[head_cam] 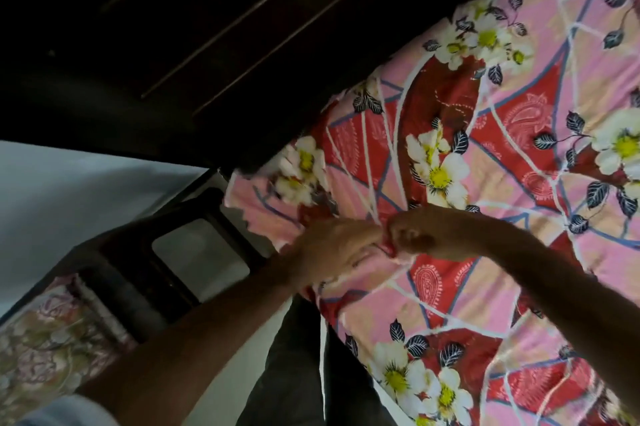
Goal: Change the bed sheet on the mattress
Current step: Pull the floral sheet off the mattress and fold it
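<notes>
the person's left forearm [194, 339] reached in from the lower left, past a dark wooden bed frame [166, 273]. the left hand [332, 249] gripped a bunched fold of the bed sheet [502, 183] near the mattress's left edge. touching it, the right hand [415, 235] was curled tight round the same fold. the pink and red flowered sheet covered the mattress rightward.

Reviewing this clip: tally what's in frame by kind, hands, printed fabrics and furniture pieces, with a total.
hands: 2, left hand and right hand, both gripping the floral bed sheet
Printed fabrics: 2, that sheet and a paler floral cloth
Furniture: 1, dark headboard
Total: 5
</notes>
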`<action>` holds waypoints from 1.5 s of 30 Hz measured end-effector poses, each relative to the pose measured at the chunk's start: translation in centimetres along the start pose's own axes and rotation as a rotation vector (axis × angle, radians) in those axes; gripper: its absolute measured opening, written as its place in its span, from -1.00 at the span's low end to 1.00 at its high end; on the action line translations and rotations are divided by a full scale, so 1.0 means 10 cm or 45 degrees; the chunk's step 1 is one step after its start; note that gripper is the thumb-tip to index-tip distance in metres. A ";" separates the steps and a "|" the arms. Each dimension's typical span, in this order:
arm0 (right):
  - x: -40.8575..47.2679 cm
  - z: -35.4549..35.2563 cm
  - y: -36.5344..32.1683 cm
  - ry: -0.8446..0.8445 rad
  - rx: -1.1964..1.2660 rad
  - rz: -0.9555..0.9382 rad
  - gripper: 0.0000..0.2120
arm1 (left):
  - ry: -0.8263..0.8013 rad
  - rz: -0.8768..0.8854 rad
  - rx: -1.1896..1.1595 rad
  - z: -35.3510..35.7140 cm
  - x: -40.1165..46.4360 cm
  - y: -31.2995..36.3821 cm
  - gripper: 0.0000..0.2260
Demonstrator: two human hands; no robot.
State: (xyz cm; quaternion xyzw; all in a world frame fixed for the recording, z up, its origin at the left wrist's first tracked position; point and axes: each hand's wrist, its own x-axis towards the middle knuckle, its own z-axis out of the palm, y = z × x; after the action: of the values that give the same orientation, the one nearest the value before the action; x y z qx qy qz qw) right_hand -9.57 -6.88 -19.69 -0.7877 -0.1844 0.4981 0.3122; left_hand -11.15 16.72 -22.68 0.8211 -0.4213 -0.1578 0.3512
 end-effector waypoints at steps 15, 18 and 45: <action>0.15 -0.62 0.83 1.016 0.302 0.704 -0.47 | -0.135 -0.447 0.611 0.14 0.94 -0.55 -0.32; 0.43 -0.71 0.79 0.974 0.091 0.726 -0.57 | -0.268 -0.593 0.702 0.22 1.05 -0.61 -0.08; -0.69 -2.03 2.32 1.198 0.366 0.855 -0.40 | -0.351 -0.306 0.872 0.93 2.99 -0.60 -0.04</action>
State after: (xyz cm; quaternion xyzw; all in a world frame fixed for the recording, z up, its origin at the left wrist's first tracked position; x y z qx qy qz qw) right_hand 5.25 -34.36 -24.47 -0.8888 0.3023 0.1870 0.2894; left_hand 4.97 -9.07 -32.36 0.9056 -0.3934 -0.1568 -0.0241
